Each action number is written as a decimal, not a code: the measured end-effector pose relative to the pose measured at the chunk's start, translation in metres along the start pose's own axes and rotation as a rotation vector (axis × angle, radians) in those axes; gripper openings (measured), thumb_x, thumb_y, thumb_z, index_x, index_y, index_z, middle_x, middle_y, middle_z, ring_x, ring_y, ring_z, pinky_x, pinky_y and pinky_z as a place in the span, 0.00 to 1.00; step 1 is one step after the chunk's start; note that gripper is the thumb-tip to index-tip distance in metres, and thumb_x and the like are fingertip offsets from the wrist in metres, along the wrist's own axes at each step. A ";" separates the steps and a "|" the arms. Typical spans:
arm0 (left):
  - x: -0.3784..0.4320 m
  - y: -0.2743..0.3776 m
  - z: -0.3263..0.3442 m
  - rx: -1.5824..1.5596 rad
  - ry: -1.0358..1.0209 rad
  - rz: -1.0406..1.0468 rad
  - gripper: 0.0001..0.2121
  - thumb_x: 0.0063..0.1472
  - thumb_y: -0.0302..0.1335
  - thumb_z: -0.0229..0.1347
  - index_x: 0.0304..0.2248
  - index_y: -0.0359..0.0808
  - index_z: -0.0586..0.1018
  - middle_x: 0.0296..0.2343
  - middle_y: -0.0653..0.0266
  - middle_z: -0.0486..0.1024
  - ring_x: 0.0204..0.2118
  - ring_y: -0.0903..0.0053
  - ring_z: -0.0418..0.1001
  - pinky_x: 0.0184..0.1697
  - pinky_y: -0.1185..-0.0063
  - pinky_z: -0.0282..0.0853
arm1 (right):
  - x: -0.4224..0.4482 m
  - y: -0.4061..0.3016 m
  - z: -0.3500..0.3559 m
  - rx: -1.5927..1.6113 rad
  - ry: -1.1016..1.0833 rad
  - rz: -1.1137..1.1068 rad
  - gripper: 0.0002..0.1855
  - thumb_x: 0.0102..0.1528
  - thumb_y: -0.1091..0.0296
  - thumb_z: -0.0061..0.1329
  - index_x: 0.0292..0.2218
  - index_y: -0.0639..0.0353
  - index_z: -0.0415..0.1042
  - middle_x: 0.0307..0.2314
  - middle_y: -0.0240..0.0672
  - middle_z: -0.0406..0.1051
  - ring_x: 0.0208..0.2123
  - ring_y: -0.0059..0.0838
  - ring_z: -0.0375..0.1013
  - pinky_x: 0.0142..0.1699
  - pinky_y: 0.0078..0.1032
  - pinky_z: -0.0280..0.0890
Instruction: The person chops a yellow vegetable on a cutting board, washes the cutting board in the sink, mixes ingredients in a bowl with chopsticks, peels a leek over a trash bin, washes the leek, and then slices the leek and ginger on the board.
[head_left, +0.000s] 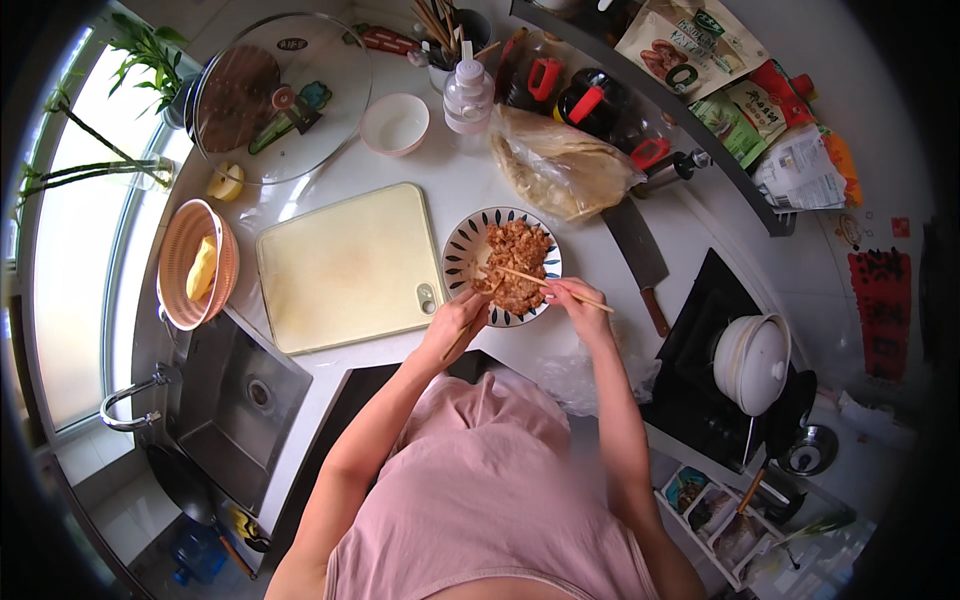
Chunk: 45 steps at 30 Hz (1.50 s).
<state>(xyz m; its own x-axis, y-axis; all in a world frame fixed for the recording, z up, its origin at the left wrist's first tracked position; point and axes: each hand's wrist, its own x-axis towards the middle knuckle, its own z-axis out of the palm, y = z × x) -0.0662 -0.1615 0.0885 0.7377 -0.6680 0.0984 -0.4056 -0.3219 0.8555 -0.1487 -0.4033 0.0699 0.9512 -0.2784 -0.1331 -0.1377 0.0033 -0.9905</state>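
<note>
A white plate with dark leaf-shaped marks round its rim holds a mound of seasoned minced meat. My left hand grips one wooden chopstick at the plate's near left edge, its tip at the meat. In my right hand, over the right rim, is another chopstick, its tip resting in the meat. Left of the plate lies a cream cutting board with a handle hole at its near right corner. Crumpled clear plastic lies under my right forearm.
A cleaver lies right of the plate, near a black cooktop with a white lidded pot. Behind are a plastic bag of pale sheets, a bottle and a bowl. A colander stands beside the sink.
</note>
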 end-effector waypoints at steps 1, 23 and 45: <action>-0.001 -0.002 0.003 0.014 -0.001 -0.003 0.08 0.59 0.20 0.52 0.39 0.30 0.75 0.29 0.54 0.74 0.30 0.59 0.75 0.32 0.70 0.70 | 0.003 0.002 0.000 -0.013 0.005 0.011 0.11 0.61 0.74 0.45 0.40 0.72 0.74 0.35 0.41 0.73 0.37 0.29 0.77 0.39 0.20 0.75; -0.010 -0.006 -0.011 0.304 0.023 0.138 0.10 0.55 0.20 0.53 0.38 0.32 0.77 0.25 0.60 0.74 0.33 0.65 0.71 0.35 0.72 0.69 | -0.004 -0.014 0.021 -0.145 0.062 -0.064 0.10 0.60 0.74 0.46 0.39 0.73 0.74 0.29 0.41 0.76 0.31 0.27 0.78 0.37 0.18 0.73; 0.026 0.005 -0.033 0.159 0.008 0.206 0.11 0.54 0.22 0.55 0.38 0.30 0.76 0.26 0.57 0.75 0.33 0.63 0.70 0.40 0.71 0.67 | -0.031 -0.042 0.040 -0.262 0.477 -0.198 0.08 0.58 0.77 0.47 0.38 0.69 0.76 0.30 0.40 0.75 0.32 0.26 0.77 0.35 0.21 0.73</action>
<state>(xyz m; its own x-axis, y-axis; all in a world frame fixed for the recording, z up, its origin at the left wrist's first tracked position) -0.0312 -0.1590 0.1121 0.6342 -0.7256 0.2670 -0.6272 -0.2809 0.7265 -0.1612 -0.3568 0.1139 0.7442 -0.6520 0.1450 -0.0911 -0.3141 -0.9450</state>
